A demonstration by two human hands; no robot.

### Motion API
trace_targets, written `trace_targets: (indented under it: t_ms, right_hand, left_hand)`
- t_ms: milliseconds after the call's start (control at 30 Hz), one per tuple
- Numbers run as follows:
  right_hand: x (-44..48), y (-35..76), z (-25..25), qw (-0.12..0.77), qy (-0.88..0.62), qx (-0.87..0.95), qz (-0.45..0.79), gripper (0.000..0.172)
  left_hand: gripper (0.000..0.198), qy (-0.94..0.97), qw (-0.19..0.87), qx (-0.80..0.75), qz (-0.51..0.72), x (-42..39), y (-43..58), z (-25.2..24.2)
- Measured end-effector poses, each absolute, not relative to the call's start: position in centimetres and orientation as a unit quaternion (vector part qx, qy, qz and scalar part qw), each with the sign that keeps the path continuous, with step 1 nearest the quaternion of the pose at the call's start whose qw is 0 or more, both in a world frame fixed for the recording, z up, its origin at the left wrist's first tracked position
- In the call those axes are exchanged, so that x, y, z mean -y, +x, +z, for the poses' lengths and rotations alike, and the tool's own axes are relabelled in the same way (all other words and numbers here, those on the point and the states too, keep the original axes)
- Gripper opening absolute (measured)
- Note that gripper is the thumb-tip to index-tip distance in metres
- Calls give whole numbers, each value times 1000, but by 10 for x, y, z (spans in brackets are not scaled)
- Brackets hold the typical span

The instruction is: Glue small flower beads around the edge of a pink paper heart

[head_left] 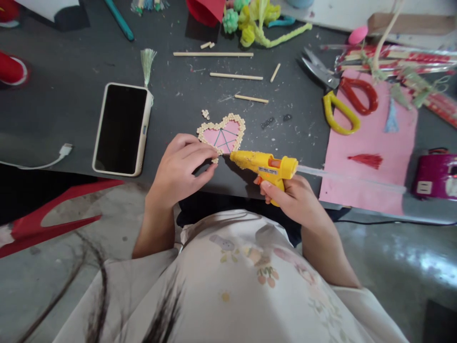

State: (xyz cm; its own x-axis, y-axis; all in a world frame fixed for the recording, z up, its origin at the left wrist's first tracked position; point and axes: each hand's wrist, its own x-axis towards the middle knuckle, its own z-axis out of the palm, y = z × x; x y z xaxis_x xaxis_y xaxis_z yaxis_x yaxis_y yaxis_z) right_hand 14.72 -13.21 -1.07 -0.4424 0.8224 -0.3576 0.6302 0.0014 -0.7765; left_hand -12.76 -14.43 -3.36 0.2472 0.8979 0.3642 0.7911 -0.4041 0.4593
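Observation:
A pink heart (228, 131) with a border of small cream pieces and dark crossing lines lies on the dark table. My right hand (291, 193) is wrapped round the handle of a yellow hot glue gun (264, 164), its nozzle at the heart's lower tip. A long clear glue stick (352, 178) sticks out of the gun's back. At the heart's lower left is my left hand (187, 164), its thumb and fingertips pinching a small cluster of cream pieces (214, 160). Another little cream cluster (205, 114) rests above the heart.
Thin wooden sticks (235, 76) lie beyond the heart. A phone (121, 128) is at left, near a white cable (64, 151). At right, scissors (339, 90) partly cover a pink sheet (367, 143) bearing a red tassel (367, 160). Yellow fuzzy stems (255, 24) sit at the back.

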Motion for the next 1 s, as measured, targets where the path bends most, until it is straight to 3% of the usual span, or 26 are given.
trace_targets:
  t_ms: [1000]
  right_hand:
    - [130, 143, -11, 99, -525, 702, 471, 41]
  left_hand:
    - [13, 785, 111, -541, 282, 143, -129, -35]
